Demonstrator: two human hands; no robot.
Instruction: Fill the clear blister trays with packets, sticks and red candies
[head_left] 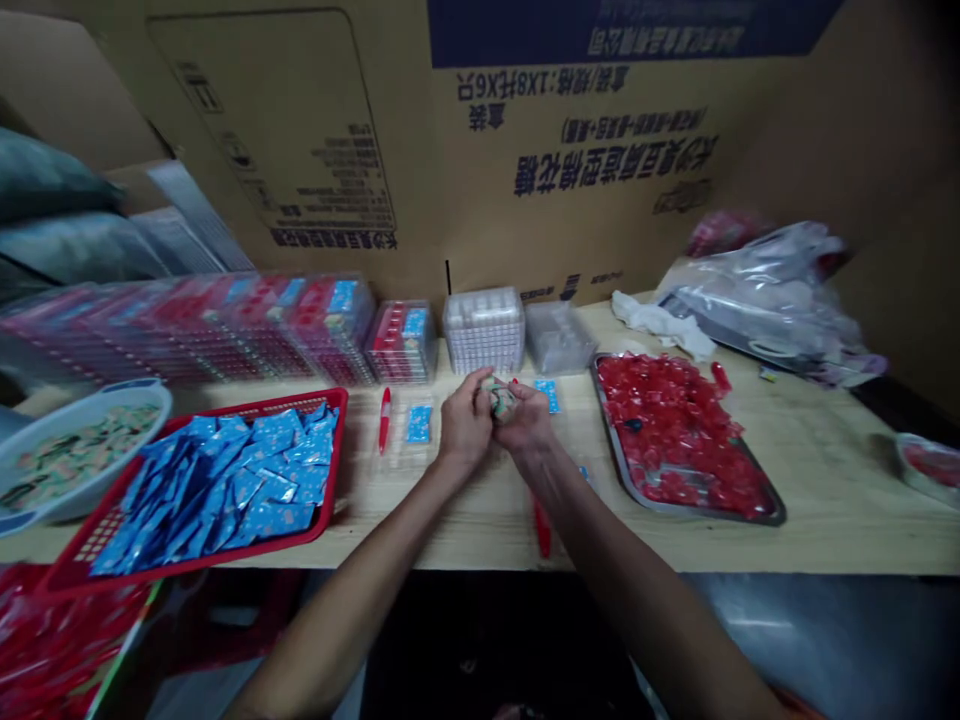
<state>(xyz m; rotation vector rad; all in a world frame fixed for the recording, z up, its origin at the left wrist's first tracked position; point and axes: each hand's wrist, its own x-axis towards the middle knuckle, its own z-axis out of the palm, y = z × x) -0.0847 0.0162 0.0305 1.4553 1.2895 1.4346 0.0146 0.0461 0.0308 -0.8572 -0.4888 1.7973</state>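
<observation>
My left hand (465,418) and my right hand (526,415) meet over the middle of the table, fingers closed around a few small green-and-beige pieces (499,399). The fingers partly hide how many pieces there are. To the left of my hands lie a red plastic stick-like piece (385,420) and a blue packet (419,424) in a clear tray. Another blue packet (549,393) lies just beyond my right hand. Under my right forearm a red piece (541,530) shows near the table edge.
At left stand a red basket (339,430) of blue packets and a light-blue bowl (161,398) of green-and-beige pieces. Filled clear trays (300,330) and empty ones (485,330) are stacked behind. A metal tray (626,475) of red pieces sits right, before a large carton (420,160).
</observation>
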